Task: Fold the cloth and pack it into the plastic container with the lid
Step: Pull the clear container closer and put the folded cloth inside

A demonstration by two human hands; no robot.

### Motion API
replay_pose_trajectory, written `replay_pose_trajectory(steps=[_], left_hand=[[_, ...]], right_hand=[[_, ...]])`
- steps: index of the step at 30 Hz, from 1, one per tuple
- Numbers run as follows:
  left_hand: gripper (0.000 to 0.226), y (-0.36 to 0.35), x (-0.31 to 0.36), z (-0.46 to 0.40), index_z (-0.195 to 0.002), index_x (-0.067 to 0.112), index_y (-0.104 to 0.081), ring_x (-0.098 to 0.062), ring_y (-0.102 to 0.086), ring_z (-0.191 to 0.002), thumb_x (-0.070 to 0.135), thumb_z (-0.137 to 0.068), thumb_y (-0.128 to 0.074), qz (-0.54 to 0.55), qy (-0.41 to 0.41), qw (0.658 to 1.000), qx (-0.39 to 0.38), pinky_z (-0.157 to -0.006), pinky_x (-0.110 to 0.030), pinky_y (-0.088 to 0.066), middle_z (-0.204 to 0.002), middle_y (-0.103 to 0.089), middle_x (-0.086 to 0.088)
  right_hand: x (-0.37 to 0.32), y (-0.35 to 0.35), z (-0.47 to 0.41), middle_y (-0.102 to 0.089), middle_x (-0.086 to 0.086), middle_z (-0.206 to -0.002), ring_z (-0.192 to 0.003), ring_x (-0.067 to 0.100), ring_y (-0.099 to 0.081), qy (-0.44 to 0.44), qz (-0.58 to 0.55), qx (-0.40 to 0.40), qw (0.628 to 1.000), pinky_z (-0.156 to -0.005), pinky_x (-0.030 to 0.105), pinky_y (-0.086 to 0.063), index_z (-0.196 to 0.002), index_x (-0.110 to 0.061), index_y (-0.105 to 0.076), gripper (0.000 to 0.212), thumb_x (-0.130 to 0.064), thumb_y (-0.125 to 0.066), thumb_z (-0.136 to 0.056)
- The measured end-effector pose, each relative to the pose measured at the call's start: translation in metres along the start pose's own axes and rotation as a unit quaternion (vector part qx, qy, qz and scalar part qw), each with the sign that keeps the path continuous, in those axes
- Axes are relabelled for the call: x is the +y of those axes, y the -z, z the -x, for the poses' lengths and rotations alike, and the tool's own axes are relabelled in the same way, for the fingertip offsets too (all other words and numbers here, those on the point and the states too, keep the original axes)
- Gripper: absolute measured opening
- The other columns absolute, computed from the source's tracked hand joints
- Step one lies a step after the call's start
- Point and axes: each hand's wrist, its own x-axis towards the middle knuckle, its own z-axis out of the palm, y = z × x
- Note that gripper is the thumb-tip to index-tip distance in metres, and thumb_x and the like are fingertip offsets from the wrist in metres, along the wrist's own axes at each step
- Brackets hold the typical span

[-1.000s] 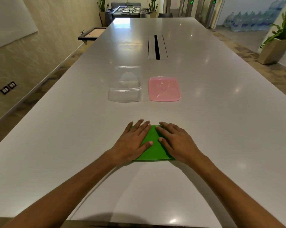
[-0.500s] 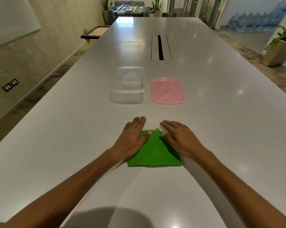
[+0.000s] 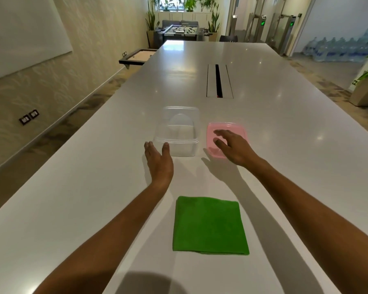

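Observation:
A green cloth (image 3: pixel 209 225) lies folded into a flat square on the white table (image 3: pixel 284 166), close to me, with no hand on it. Beyond it stands a clear plastic container (image 3: pixel 177 132), open at the top and empty. A pink lid (image 3: pixel 225 129) lies flat just right of the container. My left hand (image 3: pixel 158 160) is open at the container's near left corner, the thumb by its front wall. My right hand (image 3: pixel 232 146) hovers open over the lid's near half, fingers spread, hiding part of it.
A long cable slot (image 3: pixel 219 81) runs down the table's middle beyond the container. A framed board (image 3: pixel 137 57) juts out at the table's left edge far off. A planter (image 3: pixel 367 90) stands on the floor at right.
Both hands have left the folded cloth and moved forward, the left to the container, the right over the pink lid. The camera has tilted up a little.

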Motion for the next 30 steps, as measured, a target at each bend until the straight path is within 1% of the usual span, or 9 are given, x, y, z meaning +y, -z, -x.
replay_pose_trajectory(steps=[2,5,10,13,15,19,24,28,30], left_hand=[[0.065,-0.006,0.002,-0.009,-0.150,0.014,-0.010,-0.022,-0.015,-0.146,0.039,-0.098,-0.039,0.032,0.028,0.999,0.024,-0.117,-0.035,-0.014,-0.161,-0.009,-0.004],[0.066,-0.016,0.005,-0.022,-0.150,0.011,-0.009,-0.025,-0.018,-0.145,0.039,-0.098,-0.038,0.076,0.068,0.994,0.049,-0.117,-0.037,-0.017,-0.160,-0.011,-0.006],[0.067,-0.034,0.006,-0.035,-0.150,0.010,-0.004,-0.024,-0.011,-0.147,0.040,-0.099,-0.035,0.103,0.104,0.987,0.072,-0.119,-0.040,-0.013,-0.161,-0.003,-0.006],[0.066,-0.042,0.008,-0.041,-0.150,0.010,-0.005,-0.023,-0.011,-0.147,0.040,-0.099,-0.033,0.121,0.119,0.982,0.085,-0.119,-0.039,-0.013,-0.161,-0.002,-0.005],[0.066,-0.047,0.009,-0.045,-0.150,0.009,-0.004,-0.022,-0.010,-0.147,0.040,-0.099,-0.032,0.133,0.129,0.978,0.093,-0.119,-0.039,-0.013,-0.161,0.000,-0.005],[0.067,-0.056,0.014,-0.048,-0.150,0.008,-0.001,-0.023,-0.011,-0.147,0.040,-0.100,-0.031,0.152,0.157,0.970,0.110,-0.118,-0.039,-0.014,-0.161,0.005,-0.005],[0.068,-0.065,0.013,-0.050,-0.150,0.007,0.000,-0.024,-0.009,-0.147,0.039,-0.100,-0.033,0.174,0.184,0.958,0.135,-0.119,-0.039,-0.014,-0.161,0.002,-0.008],[0.067,-0.074,0.017,-0.048,-0.150,0.009,-0.006,-0.030,-0.022,-0.143,0.037,-0.098,-0.039,0.224,0.188,0.942,0.165,-0.116,-0.046,-0.024,-0.158,-0.013,-0.012],[0.069,-0.079,0.021,-0.047,-0.150,0.010,-0.004,-0.030,-0.022,-0.143,0.038,-0.098,-0.039,0.227,0.192,0.940,0.168,-0.116,-0.048,-0.024,-0.158,-0.013,-0.012]], right_hand=[[0.000,0.001,-0.019,-0.054,0.008,-0.138,-0.121,0.026,-0.053,-0.008,-0.030,0.007,1.000,-0.103,0.042,-0.041,-0.136,-0.015,-0.046,0.043,-0.036,-0.041,-0.099],[0.000,-0.003,-0.053,-0.055,0.012,-0.136,-0.117,0.028,-0.055,-0.022,-0.084,0.010,0.996,-0.095,0.034,-0.041,-0.135,-0.013,-0.047,0.043,-0.035,-0.039,-0.099],[0.003,-0.019,-0.106,-0.050,0.014,-0.140,-0.125,0.029,-0.047,-0.077,-0.179,0.014,0.981,-0.094,0.029,-0.033,-0.135,-0.009,-0.046,0.043,-0.033,-0.036,-0.100],[0.003,-0.030,-0.131,-0.048,0.013,-0.141,-0.127,0.028,-0.044,-0.108,-0.242,0.003,0.964,-0.098,0.032,-0.034,-0.134,-0.009,-0.046,0.042,-0.030,-0.035,-0.100],[0.000,-0.038,-0.144,-0.046,0.014,-0.142,-0.129,0.029,-0.043,-0.130,-0.288,-0.006,0.949,-0.104,0.037,-0.035,-0.135,-0.007,-0.044,0.043,-0.031,-0.034,-0.100],[-0.005,-0.049,-0.167,-0.045,0.019,-0.143,-0.131,0.033,-0.042,-0.165,-0.373,-0.001,0.913,-0.112,0.045,-0.032,-0.137,-0.001,-0.040,0.053,-0.038,-0.028,-0.101],[-0.010,-0.060,-0.184,-0.051,0.018,-0.136,-0.125,0.034,-0.047,-0.197,-0.436,-0.006,0.878,-0.111,0.049,-0.032,-0.137,-0.002,-0.042,0.056,-0.042,-0.023,-0.101],[-0.009,-0.064,-0.188,-0.054,0.019,-0.133,-0.110,0.031,-0.053,-0.192,-0.473,-0.016,0.860,-0.108,0.049,-0.036,-0.133,-0.004,-0.047,0.058,-0.047,-0.028,-0.099],[-0.008,-0.065,-0.188,-0.055,0.020,-0.132,-0.111,0.033,-0.053,-0.189,-0.478,-0.013,0.857,-0.107,0.048,-0.038,-0.131,-0.003,-0.049,0.058,-0.047,-0.029,-0.099]])
